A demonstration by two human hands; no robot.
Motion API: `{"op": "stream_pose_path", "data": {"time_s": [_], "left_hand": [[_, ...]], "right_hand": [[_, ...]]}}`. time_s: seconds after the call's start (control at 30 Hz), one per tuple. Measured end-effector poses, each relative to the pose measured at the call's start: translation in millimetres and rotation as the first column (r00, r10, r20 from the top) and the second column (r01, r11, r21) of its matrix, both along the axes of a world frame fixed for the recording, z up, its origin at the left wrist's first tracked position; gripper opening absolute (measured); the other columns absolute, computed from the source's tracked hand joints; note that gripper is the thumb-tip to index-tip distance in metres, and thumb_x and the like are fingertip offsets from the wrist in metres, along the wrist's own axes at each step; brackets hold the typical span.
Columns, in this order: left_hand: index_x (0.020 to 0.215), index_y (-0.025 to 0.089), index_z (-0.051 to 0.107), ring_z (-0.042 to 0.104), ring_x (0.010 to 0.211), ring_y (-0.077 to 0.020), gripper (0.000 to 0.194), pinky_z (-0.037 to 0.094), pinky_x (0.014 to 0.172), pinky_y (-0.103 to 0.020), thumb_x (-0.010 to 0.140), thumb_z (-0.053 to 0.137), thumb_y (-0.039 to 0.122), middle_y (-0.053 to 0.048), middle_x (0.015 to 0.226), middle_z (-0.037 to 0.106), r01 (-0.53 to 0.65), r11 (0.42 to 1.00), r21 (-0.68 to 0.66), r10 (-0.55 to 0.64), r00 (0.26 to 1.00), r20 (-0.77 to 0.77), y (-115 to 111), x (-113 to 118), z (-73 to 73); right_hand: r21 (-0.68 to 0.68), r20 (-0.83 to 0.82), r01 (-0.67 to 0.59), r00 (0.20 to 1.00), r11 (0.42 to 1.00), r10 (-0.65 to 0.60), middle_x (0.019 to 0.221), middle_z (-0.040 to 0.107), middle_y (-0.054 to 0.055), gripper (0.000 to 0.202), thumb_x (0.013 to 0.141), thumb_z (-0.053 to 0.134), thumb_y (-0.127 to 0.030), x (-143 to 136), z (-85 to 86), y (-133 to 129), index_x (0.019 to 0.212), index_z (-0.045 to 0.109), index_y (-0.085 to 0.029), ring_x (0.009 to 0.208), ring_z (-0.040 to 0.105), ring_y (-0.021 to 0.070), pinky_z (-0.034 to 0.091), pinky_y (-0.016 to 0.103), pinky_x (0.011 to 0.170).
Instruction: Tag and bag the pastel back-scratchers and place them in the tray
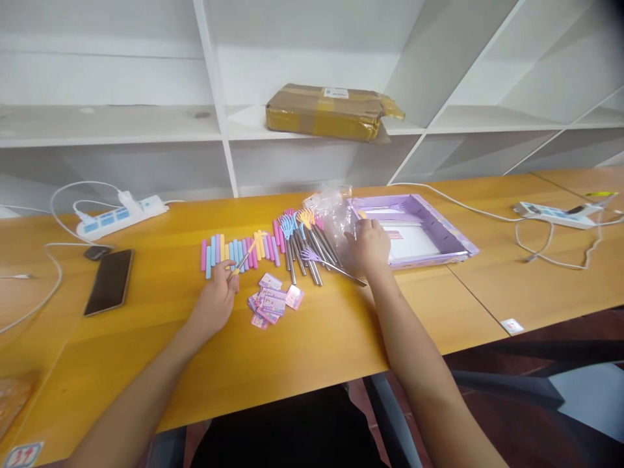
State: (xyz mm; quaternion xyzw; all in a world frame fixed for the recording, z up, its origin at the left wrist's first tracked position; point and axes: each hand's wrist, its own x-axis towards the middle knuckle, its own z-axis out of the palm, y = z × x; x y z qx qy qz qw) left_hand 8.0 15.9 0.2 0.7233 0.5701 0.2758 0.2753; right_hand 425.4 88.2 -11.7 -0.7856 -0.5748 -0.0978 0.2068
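Observation:
A metal stick with a yellow hand-shaped head (pixel 252 243) is pinched in my left hand (pixel 221 294), over a row of pastel tubes (pixel 237 252). My right hand (pixel 371 246) is at the left side of a purple open box (pixel 429 218), beside crumpled clear plastic bags (pixel 331 207); its fingertips are partly hidden, and a small yellow piece shows by them. Between my hands lies a pile of metal sticks (pixel 312 250) with coloured hand-shaped heads. One with a purple head (pixel 311 255) lies across the others. Small printed cards (pixel 271 301) are heaped in front.
A dark phone (pixel 108 283) and a white power strip (pixel 121 218) lie at the left. Another power strip (pixel 560 214) with cables is at the right. Above the table, a taped cardboard box (pixel 331 112) sits on the white shelf (pixel 160 123).

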Motion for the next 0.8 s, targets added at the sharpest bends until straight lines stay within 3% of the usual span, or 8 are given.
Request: {"op": "stream_pose_path", "data": {"time_s": [0.13, 0.23, 0.3, 0.37, 0.43, 0.53, 0.63, 0.8], "left_hand": [[0.148, 0.022, 0.039, 0.062, 0.079, -0.0209, 0.04, 0.047, 0.079, -0.035, 0.113, 0.036, 0.041, 0.0, 0.091, 0.062, 0.027, 0.999, 0.044, -0.029, 0.999, 0.041, -1.8, -0.5, -0.8], [0.137, 0.024, 0.053, 0.066, 0.089, -0.0228, 0.034, 0.049, 0.083, -0.036, 0.113, 0.037, 0.041, -0.003, 0.097, 0.066, 0.088, 0.993, 0.082, -0.093, 0.994, 0.057, -2.8, 0.6, 1.1], [0.125, 0.025, 0.062, 0.067, 0.102, -0.0247, 0.03, 0.049, 0.091, -0.038, 0.112, 0.04, 0.041, -0.006, 0.108, 0.07, 0.128, 0.987, 0.093, -0.133, 0.989, 0.059, -4.3, 3.0, 4.5], [0.117, 0.025, 0.067, 0.067, 0.11, -0.026, 0.03, 0.049, 0.096, -0.039, 0.111, 0.043, 0.042, -0.007, 0.117, 0.071, 0.158, 0.984, 0.087, -0.165, 0.984, 0.075, -6.9, 6.2, 8.7], [0.115, 0.024, 0.069, 0.066, 0.113, -0.0262, 0.032, 0.049, 0.099, -0.04, 0.111, 0.045, 0.046, -0.007, 0.119, 0.07, 0.196, 0.979, 0.06, -0.201, 0.974, 0.108, -10.4, 9.4, 12.2], [0.118, 0.024, 0.072, 0.066, 0.112, -0.0256, 0.039, 0.049, 0.102, -0.04, 0.11, 0.048, 0.053, -0.008, 0.117, 0.068, 0.284, 0.959, 0.009, -0.281, 0.942, 0.183, -16.1, 13.0, 13.2], [0.118, 0.024, 0.075, 0.066, 0.108, -0.0254, 0.041, 0.05, 0.103, -0.042, 0.105, 0.056, 0.058, -0.007, 0.113, 0.066, 0.34, 0.94, -0.031, -0.324, 0.917, 0.234, -20.3, 17.1, 9.1], [0.103, 0.023, 0.082, 0.066, 0.101, -0.0251, 0.036, 0.055, 0.097, -0.042, 0.097, 0.07, 0.056, -0.007, 0.107, 0.065, 0.326, 0.944, -0.054, -0.298, 0.91, 0.288, -24.7, 28.7, -0.1]], "right_hand": [[0.163, -0.194, -0.008, 0.98, 0.987, 0.04, 0.108, 0.07, 0.014, 0.022, 0.107, 0.049, -0.033, -0.7, 16.3, -6.0, 0.107, 0.065, -0.018, 0.089, 0.061, 0.0254, 0.04, 0.036, 0.079], [0.421, -0.367, -0.041, 0.906, 0.906, 0.211, 0.091, 0.066, 0.006, 0.027, 0.108, 0.045, -0.04, -10.7, 28.8, -13.3, 0.1, 0.062, -0.021, 0.081, 0.058, 0.0217, 0.041, 0.034, 0.075], [0.528, -0.537, -0.057, 0.751, 0.847, 0.385, 0.077, 0.057, 0.0, 0.03, 0.108, 0.041, -0.043, -26.3, 33.2, -19.4, 0.1, 0.061, -0.022, 0.068, 0.051, 0.0182, 0.04, 0.031, 0.065], [0.544, -0.689, -0.116, 0.504, 0.831, 0.521, 0.068, 0.046, -0.004, 0.03, 0.107, 0.042, -0.047, -49.8, 33.6, -27.8, 0.101, 0.061, -0.024, 0.055, 0.041, 0.0153, 0.034, 0.028, 0.054], [0.509, -0.778, -0.27, 0.263, 0.818, 0.571, 0.067, 0.046, -0.006, 0.026, 0.104, 0.052, -0.05, -78.5, 31.4, -39.6, 0.105, 0.062, -0.026, 0.049, 0.037, 0.0131, 0.03, 0.026, 0.047], [0.461, -0.828, -0.497, 0.058, 0.735, 0.558, 0.076, 0.059, -0.004, 0.029, 0.099, 0.066, -0.053, -121.6, 25.6, -61.3, 0.109, 0.061, -0.026, 0.051, 0.045, 0.0116, 0.035, 0.025, 0.047], [0.455, -0.834, -0.57, -0.003, 0.684, 0.552, 0.079, 0.062, -0.003, 0.038, 0.095, 0.074, -0.058, -152.2, 16.6, -78.2, 0.1, 0.057, -0.025, 0.059, 0.053, 0.0127, 0.042, 0.025, 0.053], [0.415, -0.788, -0.671, 0.071, 0.614, 0.611, 0.075, 0.06, -0.003, 0.042, 0.095, 0.076, -0.058, -163.5, 2.0, -85.9, 0.088, 0.055, -0.023, 0.063, 0.053, 0.0132, 0.042, 0.026, 0.059]]}}
